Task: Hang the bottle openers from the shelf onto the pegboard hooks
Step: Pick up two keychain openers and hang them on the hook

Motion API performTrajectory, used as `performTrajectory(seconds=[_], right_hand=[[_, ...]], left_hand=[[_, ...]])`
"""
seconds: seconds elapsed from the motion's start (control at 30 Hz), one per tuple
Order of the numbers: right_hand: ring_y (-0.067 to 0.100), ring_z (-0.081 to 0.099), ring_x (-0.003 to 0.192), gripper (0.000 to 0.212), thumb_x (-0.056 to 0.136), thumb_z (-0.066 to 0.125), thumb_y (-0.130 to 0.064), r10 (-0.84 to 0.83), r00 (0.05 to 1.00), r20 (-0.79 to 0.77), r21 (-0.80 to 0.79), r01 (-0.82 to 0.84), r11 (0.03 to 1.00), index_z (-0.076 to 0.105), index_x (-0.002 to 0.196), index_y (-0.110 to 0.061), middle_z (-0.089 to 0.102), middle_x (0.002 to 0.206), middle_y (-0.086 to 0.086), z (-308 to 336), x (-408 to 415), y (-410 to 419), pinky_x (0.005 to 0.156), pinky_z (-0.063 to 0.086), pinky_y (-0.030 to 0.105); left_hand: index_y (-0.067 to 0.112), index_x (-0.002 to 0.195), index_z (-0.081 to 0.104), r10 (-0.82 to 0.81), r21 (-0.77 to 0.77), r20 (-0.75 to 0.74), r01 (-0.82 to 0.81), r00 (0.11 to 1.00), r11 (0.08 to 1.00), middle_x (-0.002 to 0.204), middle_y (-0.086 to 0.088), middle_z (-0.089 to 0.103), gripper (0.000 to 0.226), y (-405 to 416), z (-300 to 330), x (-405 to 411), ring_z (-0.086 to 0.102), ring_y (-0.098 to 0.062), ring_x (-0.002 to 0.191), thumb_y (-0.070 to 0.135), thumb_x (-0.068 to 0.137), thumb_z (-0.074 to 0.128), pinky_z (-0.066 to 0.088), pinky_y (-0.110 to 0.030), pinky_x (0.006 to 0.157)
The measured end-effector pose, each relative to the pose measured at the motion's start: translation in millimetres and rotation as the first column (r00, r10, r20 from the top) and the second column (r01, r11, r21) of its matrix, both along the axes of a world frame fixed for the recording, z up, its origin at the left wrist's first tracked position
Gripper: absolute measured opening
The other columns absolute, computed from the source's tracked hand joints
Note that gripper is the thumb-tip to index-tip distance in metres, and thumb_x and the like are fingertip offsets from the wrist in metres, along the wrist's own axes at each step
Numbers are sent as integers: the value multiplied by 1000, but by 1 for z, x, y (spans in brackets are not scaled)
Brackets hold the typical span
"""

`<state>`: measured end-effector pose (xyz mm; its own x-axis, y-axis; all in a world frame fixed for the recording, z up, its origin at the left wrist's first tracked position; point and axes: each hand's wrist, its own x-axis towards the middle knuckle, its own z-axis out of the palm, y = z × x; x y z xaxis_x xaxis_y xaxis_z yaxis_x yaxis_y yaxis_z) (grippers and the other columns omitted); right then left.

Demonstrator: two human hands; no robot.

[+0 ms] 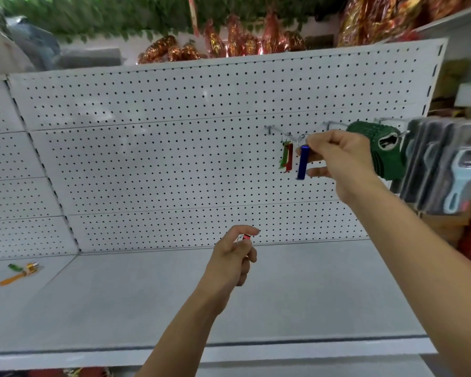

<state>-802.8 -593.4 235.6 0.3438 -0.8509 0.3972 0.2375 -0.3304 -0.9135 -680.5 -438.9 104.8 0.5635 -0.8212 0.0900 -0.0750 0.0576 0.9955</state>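
My right hand (337, 156) pinches a blue bottle opener (301, 162) by its top, its key ring held at the tip of a pegboard hook (279, 131). A green opener and a red opener (286, 157) hang from that hook. My left hand (233, 258) is lower, above the shelf, its fingers curled round a small red opener (246, 237) of which only the end shows. Far left on the shelf (147, 300) lie an orange opener (12, 278), a green one (13, 267) and a yellow one (32, 267).
The white pegboard (161, 159) fills the back. To the right, green openers (378, 151) hang on another hook, then grey carded packs (443, 170). Red and gold foil goods (229, 42) sit on top of the unit.
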Motion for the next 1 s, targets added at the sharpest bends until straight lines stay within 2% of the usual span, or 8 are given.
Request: performTrajectory(seconds=[0.23, 0.4, 0.6, 0.7, 0.8, 0.83, 0.9, 1.0], right_hand=[[8, 67, 52, 9, 94, 55, -7, -19, 996, -82, -20, 18, 1000, 63, 90, -6, 70, 74, 3, -1, 17, -20, 53, 53, 27], [9, 66, 55, 18, 94, 56, -7, -49, 992, -118, -32, 45, 998, 62, 78, -11, 70, 76, 5, -3, 33, -37, 54, 55, 28], [16, 67, 63, 9, 94, 57, -9, -62, 991, -117, -12, 61, 998, 63, 90, -4, 71, 81, 7, -10, 50, -53, 56, 55, 28], [19, 66, 68, 8, 94, 57, -11, -65, 992, -105, -19, 63, 998, 62, 91, -5, 71, 83, 9, -12, 54, -55, 57, 53, 27], [14, 65, 64, 10, 93, 59, -11, -69, 995, -73, -24, 68, 997, 63, 85, -8, 69, 79, 5, -16, 55, -55, 58, 54, 26], [13, 64, 63, 9, 94, 59, -11, -72, 996, -56, -24, 71, 997, 63, 86, -9, 68, 77, 3, -18, 55, -54, 58, 54, 26], [13, 64, 68, 10, 95, 57, -12, -88, 996, -20, -20, 88, 996, 62, 103, -9, 67, 81, -1, -26, 54, -51, 63, 53, 26], [11, 60, 82, 32, 94, 56, -17, -182, 983, -24, -45, 181, 983, 44, 124, -17, 59, 97, -3, -47, 51, -40, 71, 50, 23]], left_hand=[[19, 111, 60, -9, 13, -59, 10, 998, 1000, 78, -2, 57, 35, -15, 5, 11, 26, -11, 45, 0, 94, 36, 24, -21, 42], [14, 115, 57, 18, -16, -105, -20, 994, 1000, 85, -8, 58, 43, -23, 10, 21, 27, -12, 44, -6, 89, 29, 22, -23, 44], [14, 114, 58, -9, -79, -74, 3, 997, 997, 85, -8, 63, 28, -28, 13, 33, 30, -11, 43, 5, 101, 35, 26, -20, 41], [13, 114, 60, -12, -115, -46, 7, 999, 993, 84, -9, 66, 26, -30, 15, 38, 30, -10, 43, 12, 104, 36, 26, -19, 41], [11, 111, 63, -2, -123, -32, -2, 999, 992, 83, -7, 69, 28, -32, 18, 41, 30, -10, 44, 17, 105, 36, 24, -20, 41], [11, 110, 63, -1, -122, -38, -4, 999, 993, 83, -6, 71, 29, -32, 19, 41, 29, -11, 44, 18, 105, 36, 23, -20, 41], [10, 108, 64, -11, -119, -67, 3, 998, 993, 85, -7, 72, 31, -33, 20, 42, 29, -11, 44, 20, 105, 35, 22, -20, 40], [8, 105, 64, -39, -114, -114, 26, 993, 993, 82, -8, 72, 32, -35, 21, 43, 29, -11, 43, 22, 104, 35, 18, -20, 41]])
